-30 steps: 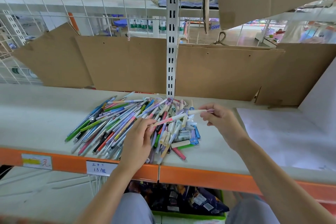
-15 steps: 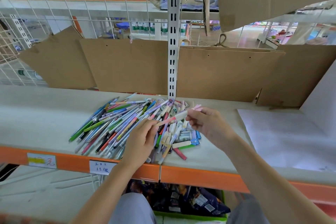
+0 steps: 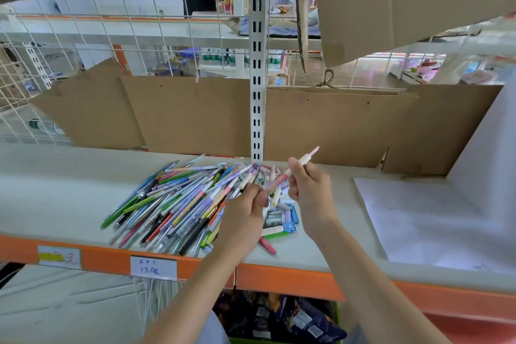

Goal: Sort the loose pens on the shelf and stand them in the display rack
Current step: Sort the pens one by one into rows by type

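Note:
A heap of loose pens point(image 3: 178, 201) in many colours lies on the grey shelf point(image 3: 55, 198), near its front edge. Above the heap's right side I hold one pink and white pen point(image 3: 303, 160) tilted up to the right. My right hand point(image 3: 310, 190) grips its upper middle. My left hand point(image 3: 245, 215) pinches its lower end, over the pens. No display rack shows in this view.
Cardboard sheets point(image 3: 190, 117) line the back of the shelf around a white slotted upright point(image 3: 258, 78). A white sheet point(image 3: 435, 220) covers the shelf's right part. Price tags point(image 3: 153, 267) hang on the orange front rail. A person stands far behind the wire grid.
The pen was nearly level between my hands. Its right end has swung upward, and my hands have drawn closer together.

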